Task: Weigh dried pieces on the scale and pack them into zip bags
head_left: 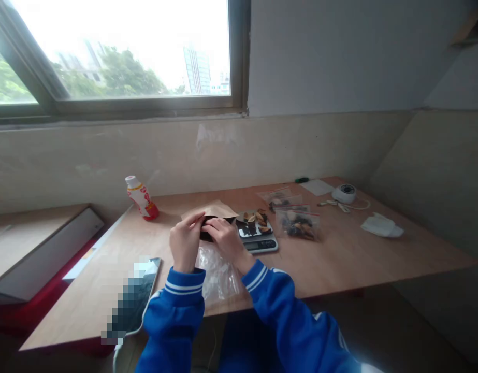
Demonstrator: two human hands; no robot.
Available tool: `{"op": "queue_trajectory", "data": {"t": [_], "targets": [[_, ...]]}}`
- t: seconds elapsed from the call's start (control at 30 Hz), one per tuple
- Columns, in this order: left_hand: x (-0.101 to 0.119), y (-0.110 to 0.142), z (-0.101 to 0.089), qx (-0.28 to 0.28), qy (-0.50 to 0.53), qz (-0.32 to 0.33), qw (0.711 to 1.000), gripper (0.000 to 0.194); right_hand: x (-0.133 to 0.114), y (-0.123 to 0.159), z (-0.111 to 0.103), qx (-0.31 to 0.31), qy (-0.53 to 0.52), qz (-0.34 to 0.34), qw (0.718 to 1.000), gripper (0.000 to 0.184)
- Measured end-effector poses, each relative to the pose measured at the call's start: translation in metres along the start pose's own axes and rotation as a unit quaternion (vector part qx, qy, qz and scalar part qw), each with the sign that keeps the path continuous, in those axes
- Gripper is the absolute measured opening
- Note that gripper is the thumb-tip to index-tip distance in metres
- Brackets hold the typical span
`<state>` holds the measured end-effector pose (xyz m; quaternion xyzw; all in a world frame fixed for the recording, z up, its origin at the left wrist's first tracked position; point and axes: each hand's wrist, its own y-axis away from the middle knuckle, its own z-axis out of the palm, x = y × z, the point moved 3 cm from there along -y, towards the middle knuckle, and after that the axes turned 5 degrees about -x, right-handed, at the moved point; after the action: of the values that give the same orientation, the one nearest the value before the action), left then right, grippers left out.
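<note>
I have the left grip (185,242) and the right grip (226,239) closed close together on a kraft paper pouch (209,210). The fingers pinch its dark lower part from both sides, and a paper flap stands up behind them. I cannot tell from here whether anything is inside. The pouch is held just left of the digital kitchen scale (258,244), above a clear plastic bag (217,275) lying on the bench (342,254).

The main risk I see is a slack pinch or a tilted pouch, which could spill any contents onto that bag. A wide swing of my right wrist could also knock the scale and scatter the dried pieces (252,223) on its plate. Right of the scale are a zip bag of dark dried pieces (298,224) and, beyond it, a white round device (343,193) with its cord. Left of the scale, a tilted red-and-white plastic bottle (141,198) stands well behind my hands, and a smartphone (133,298) lies near my left sleeve (180,305).
</note>
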<state>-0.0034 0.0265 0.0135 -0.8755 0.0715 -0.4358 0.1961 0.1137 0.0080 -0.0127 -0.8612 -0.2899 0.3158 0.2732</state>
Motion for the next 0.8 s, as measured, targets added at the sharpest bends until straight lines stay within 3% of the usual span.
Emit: {"op": "queue_trajectory", "data": {"t": [0.07,0.13,0.2,0.27,0.4,0.53,0.67,0.8], "targets": [[0.001,-0.001,-0.002,0.003,-0.010,-0.003,1.000,0.025,-0.003,0.007,-0.008,0.055,-0.063,0.003,0.997,0.022],[-0.001,-0.003,-0.003,0.009,-0.033,-0.006,0.999,0.026,0.003,0.017,-0.015,0.130,-0.149,0.064,0.978,0.019],[-0.008,-0.007,-0.002,0.019,-0.064,-0.005,0.998,0.028,0.020,0.030,-0.021,0.205,-0.231,0.155,0.938,0.015],[-0.021,-0.012,0.001,0.023,-0.095,-0.002,0.995,0.027,0.047,0.041,-0.025,0.239,-0.279,0.227,0.902,0.017],[-0.059,-0.015,0.014,-0.018,-0.155,-0.019,0.988,0.023,0.107,0.045,-0.037,0.169,-0.229,0.292,0.913,0.019],[-0.088,-0.002,0.025,-0.035,-0.182,-0.040,0.982,0.025,0.150,0.025,-0.040,0.112,-0.193,0.299,0.928,0.019],[-0.098,0.015,0.033,-0.054,-0.149,0.021,0.987,0.029,0.171,0.005,-0.028,0.056,-0.155,0.306,0.938,0.015],[-0.094,0.029,0.035,-0.045,-0.108,0.060,0.991,0.030,0.175,0.000,-0.018,0.015,-0.109,0.309,0.945,0.016]]}}
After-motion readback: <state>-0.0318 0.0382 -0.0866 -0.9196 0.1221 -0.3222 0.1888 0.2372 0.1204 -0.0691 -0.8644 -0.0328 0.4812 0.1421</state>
